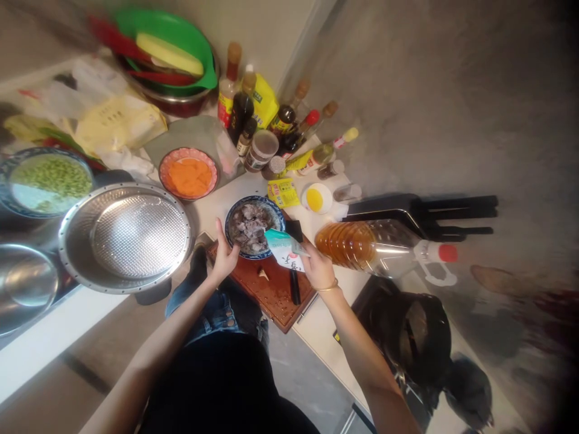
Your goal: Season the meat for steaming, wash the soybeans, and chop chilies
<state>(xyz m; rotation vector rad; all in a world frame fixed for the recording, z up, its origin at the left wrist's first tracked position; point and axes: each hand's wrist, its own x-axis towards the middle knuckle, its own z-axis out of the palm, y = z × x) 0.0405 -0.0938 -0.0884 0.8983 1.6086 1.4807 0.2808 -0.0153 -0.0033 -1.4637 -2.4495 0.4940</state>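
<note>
A blue-and-white bowl [230, 223] stands at the far end of the brown cutting board [256, 283], filled with chopped raw meat [251, 228]. At its near left rim is my left hand [225, 258], one finger stretched up along the side, the others gripping the edge. My right hand [319, 267] is closed round a white and teal seasoning packet [283, 246]. The packet tilts toward the meat, its teal end over the bowl's right rim. Whether anything is coming out is too small to see. Partly behind the packet, a dark-handled knife [294, 287] lies on the board.
Left are a steel strainer pot [131, 235], a plate of orange slices [188, 175] and a bowl of chopped greens [52, 178]. Sauce bottles [242, 111] crowd the back. An oil jug [362, 247] lies right, near a dark pan [418, 331] and a small yellow-filled dish [316, 198].
</note>
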